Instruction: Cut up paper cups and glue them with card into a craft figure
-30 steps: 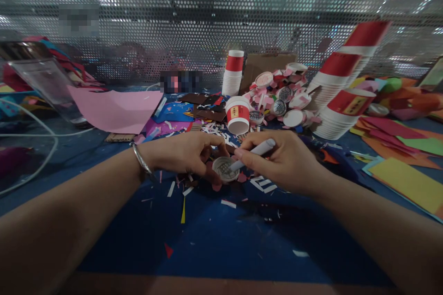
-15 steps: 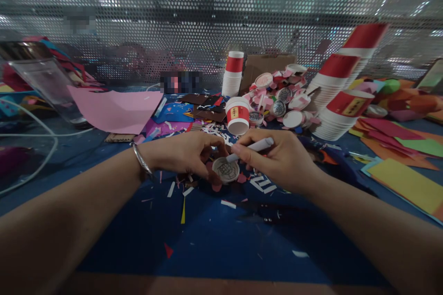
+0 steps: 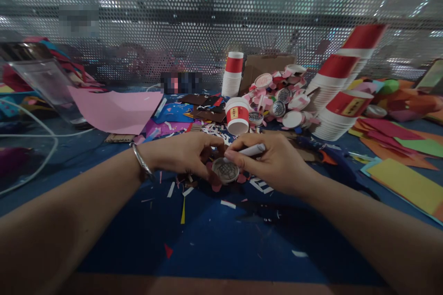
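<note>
On the blue table [image 3: 214,242], the paper disc [image 3: 228,174] should be light, stiffish but easily dented, so take its rim, which your left hand [image 3: 188,154] pinches while your right hand [image 3: 278,159] pinches the pen [image 3: 253,149].

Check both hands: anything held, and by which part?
Right hand holds the whitish marker near its lower end. Left hand is at the left edge of the round disc; grip unclear.

A narrow silver-coloured bangle [image 3: 139,157] rings the left wrist [image 3: 148,153], curved and shiny, catching light along its outer face; the left forearm [image 3: 86,207] and right forearm [image 3: 363,212] are bare as far as they show; the hands [image 3: 273,161] are bare too.
</note>
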Available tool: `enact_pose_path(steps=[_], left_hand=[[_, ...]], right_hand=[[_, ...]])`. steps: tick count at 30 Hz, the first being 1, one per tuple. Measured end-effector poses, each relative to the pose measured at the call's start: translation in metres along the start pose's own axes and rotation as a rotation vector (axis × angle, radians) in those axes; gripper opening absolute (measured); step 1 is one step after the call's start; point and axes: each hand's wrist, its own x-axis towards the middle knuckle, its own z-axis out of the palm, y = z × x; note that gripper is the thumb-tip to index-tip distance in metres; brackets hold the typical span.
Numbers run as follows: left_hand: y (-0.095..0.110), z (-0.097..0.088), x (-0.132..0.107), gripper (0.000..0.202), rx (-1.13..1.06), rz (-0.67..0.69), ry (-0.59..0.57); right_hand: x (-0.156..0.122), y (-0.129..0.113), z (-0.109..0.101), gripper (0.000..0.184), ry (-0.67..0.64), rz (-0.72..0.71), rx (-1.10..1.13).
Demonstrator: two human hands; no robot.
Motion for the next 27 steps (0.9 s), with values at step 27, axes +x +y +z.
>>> enact_pose_path(steps=[27], left_hand=[[0.0006,-0.001,-0.0014,0.049,0.051,-0.02,0.001]], right_hand=[[-0.0027,0.0014,-0.0078,0.018,0.083,-0.082,-0.146]])
